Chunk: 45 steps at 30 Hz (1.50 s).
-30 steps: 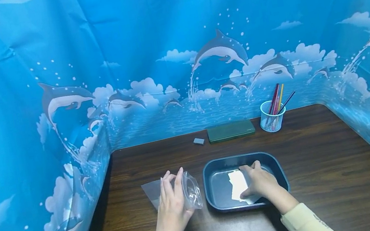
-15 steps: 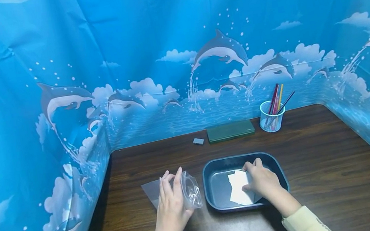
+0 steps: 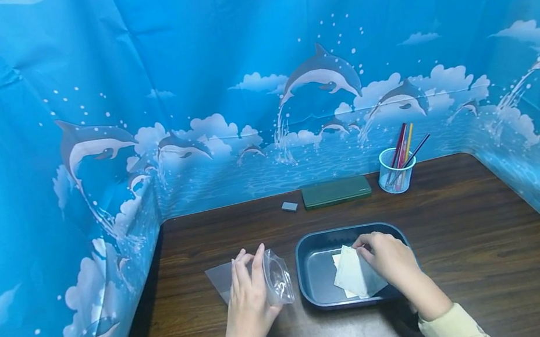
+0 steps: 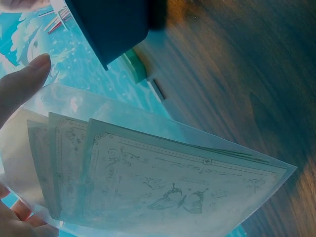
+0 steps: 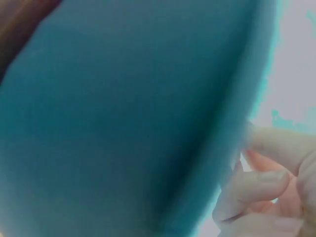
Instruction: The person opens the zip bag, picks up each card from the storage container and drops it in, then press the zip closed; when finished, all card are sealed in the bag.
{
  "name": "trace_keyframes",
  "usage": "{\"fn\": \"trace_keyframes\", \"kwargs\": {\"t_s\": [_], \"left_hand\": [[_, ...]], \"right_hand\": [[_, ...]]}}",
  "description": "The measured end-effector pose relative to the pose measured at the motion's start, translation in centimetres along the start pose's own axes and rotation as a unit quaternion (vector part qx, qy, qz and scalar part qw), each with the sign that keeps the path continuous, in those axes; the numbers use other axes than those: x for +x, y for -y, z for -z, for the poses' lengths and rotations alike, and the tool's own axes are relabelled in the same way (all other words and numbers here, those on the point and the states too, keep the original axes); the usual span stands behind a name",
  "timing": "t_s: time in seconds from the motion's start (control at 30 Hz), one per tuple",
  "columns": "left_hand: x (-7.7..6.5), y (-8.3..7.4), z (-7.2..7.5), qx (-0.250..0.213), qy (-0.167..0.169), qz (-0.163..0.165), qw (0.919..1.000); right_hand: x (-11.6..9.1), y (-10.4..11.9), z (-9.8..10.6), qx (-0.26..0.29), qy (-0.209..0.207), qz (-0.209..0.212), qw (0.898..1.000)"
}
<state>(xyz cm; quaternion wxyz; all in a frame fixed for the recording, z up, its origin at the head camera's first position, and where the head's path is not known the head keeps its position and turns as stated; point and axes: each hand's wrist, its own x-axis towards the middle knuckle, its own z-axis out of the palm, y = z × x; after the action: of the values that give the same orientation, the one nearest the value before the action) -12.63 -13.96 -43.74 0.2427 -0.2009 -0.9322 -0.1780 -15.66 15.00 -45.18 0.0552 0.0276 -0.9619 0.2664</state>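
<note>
My left hand (image 3: pixel 250 301) grips a clear plastic bag (image 3: pixel 279 279) left of the tray, its mouth facing right. In the left wrist view several cards (image 4: pixel 182 190) with ornate borders lie fanned inside the bag, the front one bearing a butterfly. Over the dark blue tray (image 3: pixel 317 274), my right hand (image 3: pixel 392 258) pinches the top corner of a pale card (image 3: pixel 356 275), which is raised at a slant. More white card (image 3: pixel 337 259) shows beneath it. The tray's wall fills most of the right wrist view and hides the card there; curled fingers (image 5: pixel 252 192) show at right.
A green case (image 3: pixel 336 192) and a small grey block (image 3: pixel 289 206) stand along the table's back. To their right is a light blue mesh cup (image 3: pixel 396 172) with several pencils. A dolphin-print curtain (image 3: pixel 239 108) borders the table behind and at both sides.
My right hand has turned and moved slightly right, taking a card by its corner and lifting it off the white cards in the tray. The left hand and bag stay nearly still.
</note>
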Motion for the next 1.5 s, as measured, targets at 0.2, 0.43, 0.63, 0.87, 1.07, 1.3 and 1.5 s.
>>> {"fn": "trace_keyframes", "kwargs": {"t_s": [0.2,0.43,0.63,0.87,1.07,1.3,1.5], "left_hand": [[-0.1,-0.1,0.0,0.0,0.001,0.005,1.0],[0.0,0.0,0.0,-0.003,-0.003,0.007,1.0],[0.2,0.0,0.0,-0.004,-0.007,0.006,1.0],[0.3,-0.1,0.1,-0.004,-0.011,0.003,0.9999],[0.4,-0.2,0.0,-0.007,-0.02,-0.005,0.9998],[0.7,-0.4,0.1,-0.006,-0.022,-0.006,0.9997],[0.8,-0.6,0.4,-0.002,-0.014,0.004,0.9999]], "right_hand": [[-0.2,0.4,1.2,0.038,0.0,-0.012,0.999],[-0.4,1.2,2.1,0.091,-0.056,-0.024,0.994],[-0.5,1.5,2.2,0.136,-0.138,0.009,0.981],[-0.8,2.2,2.3,0.24,-0.186,0.026,0.952],[-1.5,3.5,2.3,0.325,-0.175,0.008,0.929],[-3.0,5.7,2.4,0.352,-0.169,0.016,0.921],[-4.3,8.6,3.7,0.352,-0.17,0.046,0.919]]}}
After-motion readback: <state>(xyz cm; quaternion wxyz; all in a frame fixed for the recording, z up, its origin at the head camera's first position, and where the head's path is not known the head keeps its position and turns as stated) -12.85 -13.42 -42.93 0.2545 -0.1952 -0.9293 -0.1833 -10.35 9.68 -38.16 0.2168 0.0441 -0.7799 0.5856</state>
